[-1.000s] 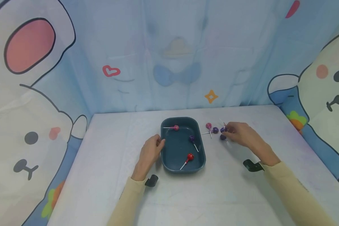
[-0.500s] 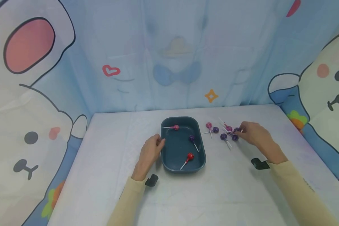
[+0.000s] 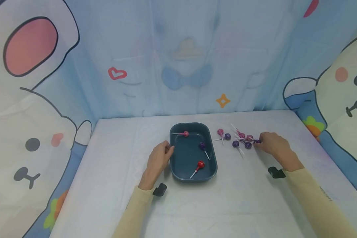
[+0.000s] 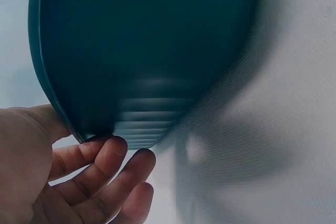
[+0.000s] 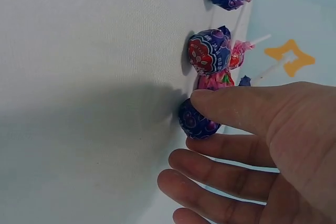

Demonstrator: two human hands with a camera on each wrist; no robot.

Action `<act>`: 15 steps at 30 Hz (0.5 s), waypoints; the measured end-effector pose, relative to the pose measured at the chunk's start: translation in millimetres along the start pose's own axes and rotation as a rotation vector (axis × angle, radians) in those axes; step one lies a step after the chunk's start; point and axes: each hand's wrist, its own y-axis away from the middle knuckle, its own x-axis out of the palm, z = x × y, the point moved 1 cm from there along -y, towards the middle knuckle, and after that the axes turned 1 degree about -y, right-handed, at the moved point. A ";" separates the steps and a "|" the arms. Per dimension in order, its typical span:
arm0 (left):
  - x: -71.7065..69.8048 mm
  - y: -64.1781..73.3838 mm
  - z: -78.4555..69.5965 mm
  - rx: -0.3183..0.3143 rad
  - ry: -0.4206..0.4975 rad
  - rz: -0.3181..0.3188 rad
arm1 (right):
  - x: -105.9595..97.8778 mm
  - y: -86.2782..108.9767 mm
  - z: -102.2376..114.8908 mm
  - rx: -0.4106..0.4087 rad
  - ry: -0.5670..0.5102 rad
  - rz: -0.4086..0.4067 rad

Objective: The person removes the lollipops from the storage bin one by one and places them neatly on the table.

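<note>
My left hand (image 3: 157, 162) grips the left rim of a dark teal tray (image 3: 185, 150); in the left wrist view its thumb goes behind the rim and the fingers curl at the outer wall. Inside the tray lie a pink lollipop (image 3: 185, 134), a purple lollipop (image 3: 202, 145) and a red lollipop (image 3: 200, 164), spaced apart. To the right, my right hand (image 3: 273, 145) pinches a purple-wrapped lollipop (image 5: 197, 121) by its head between thumb and index finger, low at the table. The other fingers of that hand are spread loosely.
Several pink and purple lollipops lie in a loose cluster left of my right hand, among them a purple one (image 3: 235, 144) and a pink one (image 3: 241, 135). Closer to the tray are another pink lollipop (image 3: 220, 132) and a purple one (image 3: 227, 136). A printed curtain (image 3: 184, 92) hangs behind the white table (image 3: 122, 142).
My right hand has shifted right, uncovering several lollipops that now lie spread on the table. It now pinches a purple lollipop at the cluster's right end. The left hand and tray stay put.
</note>
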 end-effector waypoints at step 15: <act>0.8 -1.1 0.6 -0.006 0.004 0.007 | 2.2 -4.9 3.5 0.026 0.003 0.007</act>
